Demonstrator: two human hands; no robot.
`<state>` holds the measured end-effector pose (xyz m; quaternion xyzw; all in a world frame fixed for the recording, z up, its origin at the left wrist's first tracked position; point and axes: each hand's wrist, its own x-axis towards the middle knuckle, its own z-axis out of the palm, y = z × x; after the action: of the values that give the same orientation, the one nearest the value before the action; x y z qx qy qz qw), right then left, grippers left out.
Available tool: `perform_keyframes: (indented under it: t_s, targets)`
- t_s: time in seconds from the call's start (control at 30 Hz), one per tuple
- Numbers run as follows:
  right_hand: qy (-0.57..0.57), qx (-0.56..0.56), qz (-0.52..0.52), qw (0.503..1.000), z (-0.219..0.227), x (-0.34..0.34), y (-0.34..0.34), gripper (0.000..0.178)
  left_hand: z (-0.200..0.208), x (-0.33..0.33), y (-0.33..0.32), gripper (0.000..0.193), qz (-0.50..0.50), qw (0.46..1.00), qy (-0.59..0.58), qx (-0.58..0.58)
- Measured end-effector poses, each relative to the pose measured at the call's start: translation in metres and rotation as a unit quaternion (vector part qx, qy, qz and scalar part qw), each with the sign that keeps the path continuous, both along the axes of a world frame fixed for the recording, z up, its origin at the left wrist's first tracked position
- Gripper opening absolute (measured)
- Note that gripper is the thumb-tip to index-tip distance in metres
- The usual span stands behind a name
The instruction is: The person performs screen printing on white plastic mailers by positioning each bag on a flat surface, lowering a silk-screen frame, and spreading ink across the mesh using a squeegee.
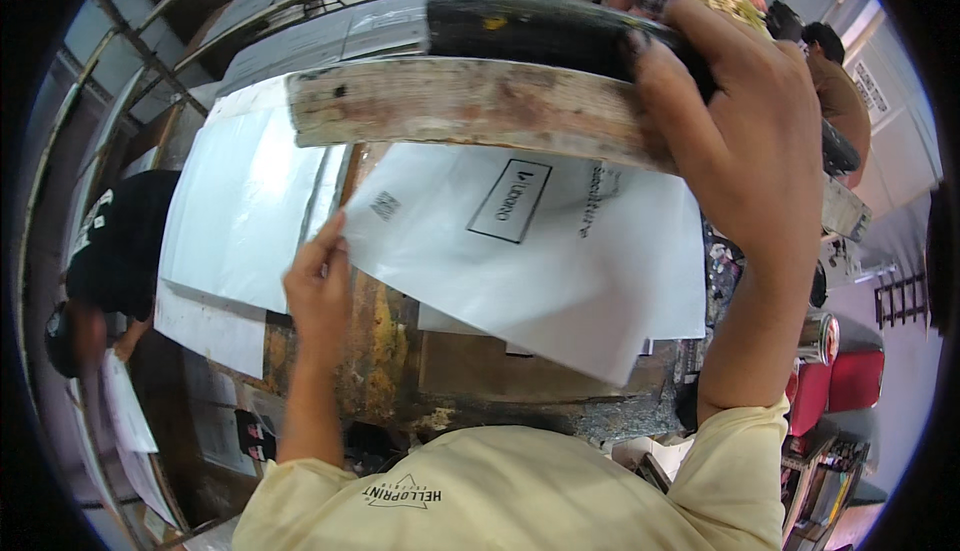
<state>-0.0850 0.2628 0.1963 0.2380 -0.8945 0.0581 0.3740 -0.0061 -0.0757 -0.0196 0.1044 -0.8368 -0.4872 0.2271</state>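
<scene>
Printed sheet (430,241) was pinched in the left fingers (322,248); the right fingers (683,111) gripped a wooden bar (470,106). Sheet removal seemed in hand, next calling for a steady pull.

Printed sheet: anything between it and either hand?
Left hand: nothing visible; it pinches the left corner of the printed sheet. Right hand: the wooden bar in its grip covers the sheet's upper edge in this view, so I can't tell what else lies between.
</scene>
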Motion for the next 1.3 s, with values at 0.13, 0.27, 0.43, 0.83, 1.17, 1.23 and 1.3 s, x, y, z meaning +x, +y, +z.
perform_keyframes:
  t_s: [0.13,0.27,0.43,0.83,1.17,1.23,1.3]
  targets:
    - [-0.038,-0.017,-0.023,0.999,-0.005,0.009,-0.008,0.044,-0.006,-0.031,-0.136,0.040,-0.003,0.995,-0.065,-0.082]
    - [-0.028,-0.017,-0.038,0.999,-0.008,0.018,-0.014,0.040,-0.017,-0.066,-0.268,0.037,-0.018,0.998,-0.055,-0.036]
    - [-0.028,-0.028,-0.009,0.999,-0.011,0.024,-0.017,0.035,-0.014,-0.077,-0.416,0.049,0.047,0.989,-0.119,-0.077]
    - [-0.157,0.046,-0.009,0.987,-0.083,0.082,-0.009,0.093,0.048,0.030,0.033,0.144,-0.271,0.903,-0.083,0.324]
    - [-0.387,-0.006,0.044,0.921,-0.255,0.137,0.006,0.043,-0.103,0.076,0.040,0.117,-0.133,0.960,-0.109,-0.221]
    - [-0.330,-0.005,0.055,0.942,-0.266,0.130,0.005,0.047,-0.103,0.076,0.039,0.120,-0.133,0.958,-0.126,-0.221]
    - [-0.306,-0.004,0.059,0.950,-0.273,0.114,0.004,0.051,-0.112,0.079,0.035,0.122,-0.132,0.957,-0.130,-0.225]
